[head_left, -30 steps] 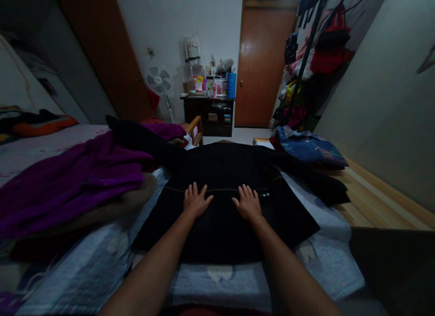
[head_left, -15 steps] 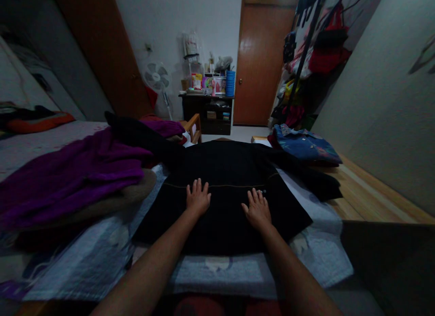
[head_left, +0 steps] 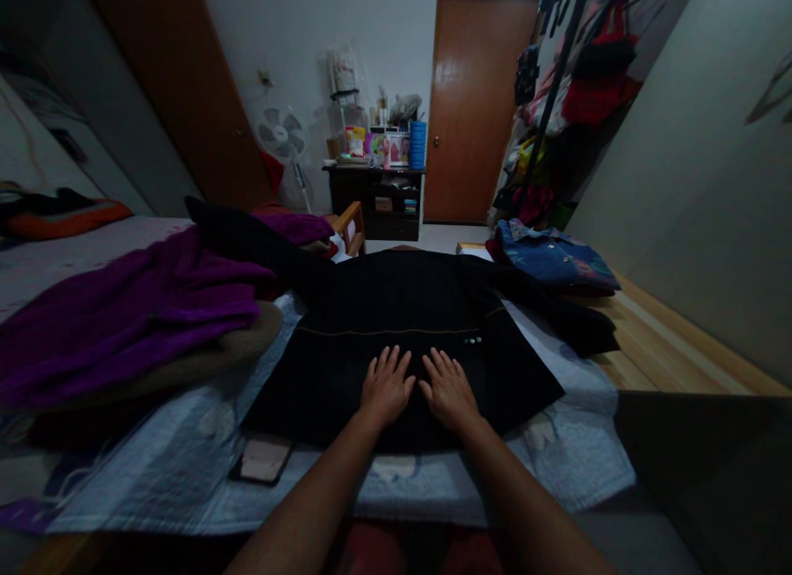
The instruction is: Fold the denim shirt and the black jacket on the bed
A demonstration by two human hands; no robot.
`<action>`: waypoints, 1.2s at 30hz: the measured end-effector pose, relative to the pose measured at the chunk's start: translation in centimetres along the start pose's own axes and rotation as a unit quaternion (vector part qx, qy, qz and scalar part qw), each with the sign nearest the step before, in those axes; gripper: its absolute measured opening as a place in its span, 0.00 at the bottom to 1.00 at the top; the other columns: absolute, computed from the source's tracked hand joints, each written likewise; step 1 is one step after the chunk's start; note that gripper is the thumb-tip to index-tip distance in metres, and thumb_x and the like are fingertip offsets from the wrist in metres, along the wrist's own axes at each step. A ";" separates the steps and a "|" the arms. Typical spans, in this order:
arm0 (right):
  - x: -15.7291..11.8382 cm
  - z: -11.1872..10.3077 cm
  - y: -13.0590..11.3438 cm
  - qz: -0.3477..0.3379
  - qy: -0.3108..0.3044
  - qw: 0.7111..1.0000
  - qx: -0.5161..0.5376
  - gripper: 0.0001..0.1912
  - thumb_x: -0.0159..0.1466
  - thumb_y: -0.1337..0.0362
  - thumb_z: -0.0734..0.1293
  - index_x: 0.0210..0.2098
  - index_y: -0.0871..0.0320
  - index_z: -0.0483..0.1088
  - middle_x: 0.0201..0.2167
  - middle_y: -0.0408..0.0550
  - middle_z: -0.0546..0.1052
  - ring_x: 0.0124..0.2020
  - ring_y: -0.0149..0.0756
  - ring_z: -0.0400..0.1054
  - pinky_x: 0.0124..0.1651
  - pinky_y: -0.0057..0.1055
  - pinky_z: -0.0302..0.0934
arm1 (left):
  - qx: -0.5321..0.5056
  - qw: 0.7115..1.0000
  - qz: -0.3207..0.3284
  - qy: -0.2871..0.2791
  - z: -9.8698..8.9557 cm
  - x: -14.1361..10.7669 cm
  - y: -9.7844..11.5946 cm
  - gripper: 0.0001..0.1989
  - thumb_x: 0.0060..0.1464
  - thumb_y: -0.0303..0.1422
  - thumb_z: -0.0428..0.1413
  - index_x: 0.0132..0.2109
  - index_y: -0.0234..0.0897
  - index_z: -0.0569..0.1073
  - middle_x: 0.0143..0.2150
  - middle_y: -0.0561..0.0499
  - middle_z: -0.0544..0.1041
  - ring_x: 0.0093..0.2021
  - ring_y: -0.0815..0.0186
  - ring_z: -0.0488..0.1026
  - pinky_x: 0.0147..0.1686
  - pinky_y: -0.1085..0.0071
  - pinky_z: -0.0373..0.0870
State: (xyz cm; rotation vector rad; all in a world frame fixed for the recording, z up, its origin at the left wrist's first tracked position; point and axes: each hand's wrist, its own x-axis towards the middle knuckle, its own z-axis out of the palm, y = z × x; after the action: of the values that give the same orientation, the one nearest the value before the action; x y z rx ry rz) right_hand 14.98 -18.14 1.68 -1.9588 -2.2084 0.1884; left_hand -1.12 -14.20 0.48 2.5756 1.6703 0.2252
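Observation:
A black garment [head_left: 396, 294] lies spread out with both sleeves stretched to the sides, a thin brown line and some small shiny dots across it. My left hand [head_left: 387, 385] rests flat on its lower middle, fingers spread. Close beside it, my right hand [head_left: 450, 387] also lies flat on the cloth with fingers apart. Neither hand grips anything. Under the garment is a light blue quilted cloth [head_left: 433, 484]. A phone-like flat object [head_left: 265, 459] lies by the garment's lower left corner.
Purple clothing [head_left: 142, 311] is heaped on the left. A folded denim garment [head_left: 550, 257] sits on the wooden surface [head_left: 686, 344] at the right. Farther back stand a fan [head_left: 283, 134], a dark cabinet [head_left: 343, 200] and a wooden door [head_left: 467, 113].
Both hands have moved inward and a little nearer to me, now almost side by side. The shiny dots and the flat object at the lower left show more fully.

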 end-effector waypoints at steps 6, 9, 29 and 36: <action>-0.5 -0.4 0.9 0.058 -0.003 0.998 -0.020 0.32 0.67 0.47 0.54 0.67 0.52 0.52 0.69 0.53 0.49 0.69 0.46 0.39 0.66 0.46 0.35 | 0.007 0.999 -0.037 0.010 -0.5 -0.6 0.2 0.30 0.61 0.50 0.41 0.67 0.48 0.55 0.70 0.51 0.53 0.69 0.45 0.44 0.64 0.50 0.46; -0.8 -0.5 1.7 0.070 -0.007 0.997 -0.019 0.32 0.67 0.47 0.54 0.67 0.54 0.52 0.69 0.53 0.48 0.70 0.46 0.39 0.66 0.43 0.35 | 0.008 0.999 -0.034 0.016 -0.5 -0.6 0.2 0.30 0.61 0.50 0.41 0.67 0.47 0.56 0.70 0.50 0.54 0.69 0.45 0.44 0.64 0.50 0.46; -1.8 -1.0 0.5 0.125 -0.019 0.992 -0.016 0.33 0.66 0.47 0.56 0.66 0.55 0.54 0.69 0.57 0.49 0.69 0.53 0.38 0.65 0.50 0.33 | 0.017 0.999 -0.026 0.041 -0.2 -0.8 0.3 0.30 0.62 0.48 0.42 0.67 0.44 0.58 0.69 0.47 0.55 0.69 0.45 0.45 0.64 0.50 0.46; -1.1 -4.4 3.2 0.073 0.012 0.993 -0.096 0.24 0.65 0.63 0.57 0.60 0.61 0.64 0.65 0.57 0.60 0.68 0.52 0.42 0.66 0.47 0.29 | 0.019 0.999 -0.025 0.036 -0.2 -0.8 0.2 0.30 0.62 0.48 0.42 0.67 0.44 0.57 0.70 0.47 0.54 0.69 0.45 0.45 0.63 0.50 0.46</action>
State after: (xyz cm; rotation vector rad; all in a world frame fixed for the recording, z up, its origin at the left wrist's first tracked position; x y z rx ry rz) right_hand 19.16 -18.93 5.19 -2.2122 -2.1389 -0.0293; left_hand -1.30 -14.98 0.60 2.5794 1.7781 0.2892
